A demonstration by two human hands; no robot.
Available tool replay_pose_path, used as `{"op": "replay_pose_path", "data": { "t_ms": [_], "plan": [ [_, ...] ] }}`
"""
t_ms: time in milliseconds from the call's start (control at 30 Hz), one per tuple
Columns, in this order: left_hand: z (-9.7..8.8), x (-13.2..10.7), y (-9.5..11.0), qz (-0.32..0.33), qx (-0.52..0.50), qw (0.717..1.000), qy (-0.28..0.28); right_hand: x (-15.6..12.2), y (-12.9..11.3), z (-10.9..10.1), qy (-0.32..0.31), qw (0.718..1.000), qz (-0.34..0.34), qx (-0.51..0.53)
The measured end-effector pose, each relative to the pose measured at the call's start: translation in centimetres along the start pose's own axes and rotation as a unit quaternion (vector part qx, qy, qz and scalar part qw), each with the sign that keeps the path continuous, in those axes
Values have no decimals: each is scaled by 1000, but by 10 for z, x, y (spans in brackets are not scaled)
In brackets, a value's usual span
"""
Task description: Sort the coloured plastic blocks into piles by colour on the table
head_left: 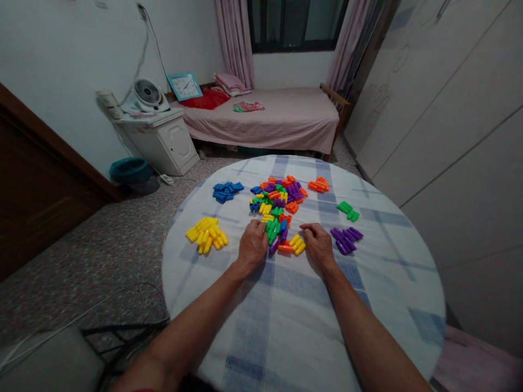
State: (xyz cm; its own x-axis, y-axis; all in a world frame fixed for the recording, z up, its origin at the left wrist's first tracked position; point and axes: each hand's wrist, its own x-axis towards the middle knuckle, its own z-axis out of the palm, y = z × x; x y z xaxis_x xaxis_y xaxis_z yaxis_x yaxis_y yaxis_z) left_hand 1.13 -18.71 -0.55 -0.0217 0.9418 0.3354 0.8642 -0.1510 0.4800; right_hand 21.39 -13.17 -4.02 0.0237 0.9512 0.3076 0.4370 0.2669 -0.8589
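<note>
My left hand (253,243) is at the left side of a mixed pile of coloured plastic pieces (281,193), its fingers curled by some green pieces (272,230). Whatever those fingers hold, if anything, is hidden. Across the gap, my right hand (318,243) rests low over the cloth with the index finger stretched towards the pile and nothing visible in it. Right beside it lie joined yellow pieces (297,245) and an orange piece (285,247). A purple piece (273,247) is close to my left hand.
Sorted groups surround the pile on the round table (302,326): yellow (207,235), blue (227,191), orange (319,185), green (348,210) and purple (346,240). Beyond stand a bed (281,120) and a white cabinet (180,144) with a fan (147,92).
</note>
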Motion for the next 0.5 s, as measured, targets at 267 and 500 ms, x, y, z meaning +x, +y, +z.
{"op": "replay_pose_path", "data": {
  "t_ms": [267, 500],
  "plan": [
    [8, 24, -31, -66, -10, 994, -85, 1, 1, 1, -2, 1000, -5, -8],
    [3, 31, -25, -148, -81, 985, -27, 0, -1, -1, -9, 1000, 0, -15]
  ]
}}
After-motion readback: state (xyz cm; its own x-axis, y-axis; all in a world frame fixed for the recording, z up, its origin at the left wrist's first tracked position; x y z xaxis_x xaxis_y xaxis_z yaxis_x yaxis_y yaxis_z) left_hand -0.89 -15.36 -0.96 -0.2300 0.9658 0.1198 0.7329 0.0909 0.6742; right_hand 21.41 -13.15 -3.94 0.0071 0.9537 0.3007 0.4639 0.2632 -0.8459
